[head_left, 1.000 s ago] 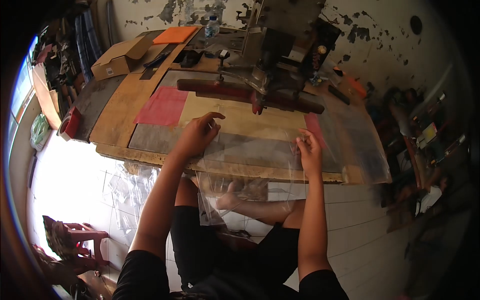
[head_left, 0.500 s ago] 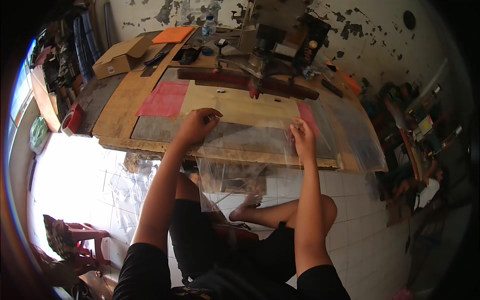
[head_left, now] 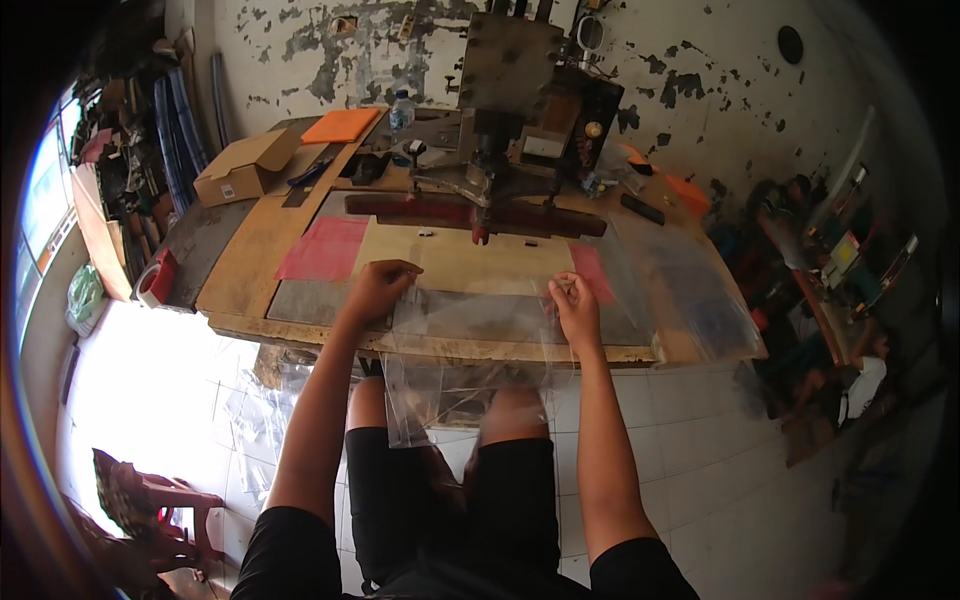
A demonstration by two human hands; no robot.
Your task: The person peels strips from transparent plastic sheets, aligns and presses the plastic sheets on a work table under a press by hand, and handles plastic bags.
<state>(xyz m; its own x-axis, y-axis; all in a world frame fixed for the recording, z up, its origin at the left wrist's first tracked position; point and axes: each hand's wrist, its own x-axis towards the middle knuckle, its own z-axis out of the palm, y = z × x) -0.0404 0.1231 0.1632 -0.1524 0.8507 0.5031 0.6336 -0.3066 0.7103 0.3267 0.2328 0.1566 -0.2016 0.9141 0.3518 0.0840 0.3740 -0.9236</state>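
Note:
A clear plastic sheet [head_left: 470,325] hangs between my hands and drapes over the table's front edge. My left hand [head_left: 382,288] pinches its upper left corner, fingers bent. At the opposite corner, my right hand [head_left: 573,305] grips it between thumb and fingers. Just beyond the sheet's top edge lies a yellowish panel [head_left: 450,260] with a pink patch [head_left: 322,249] at its left and another pink patch [head_left: 591,271] at its right. Above the panel's far side is the dark red bar [head_left: 400,207] of a press machine [head_left: 510,75].
More clear plastic sheets [head_left: 695,310] lie on the table's right side. A cardboard box [head_left: 243,170], an orange sheet [head_left: 340,126] and a water bottle [head_left: 402,112] stand at the back left. A red tape roll [head_left: 157,279] rests at the left edge. Another person [head_left: 862,380] is at far right.
My view has tilted up, showing more of the press and wall. Both hands still hold the plastic sheet. My right leg, bent sideways before, now points forward beside the left.

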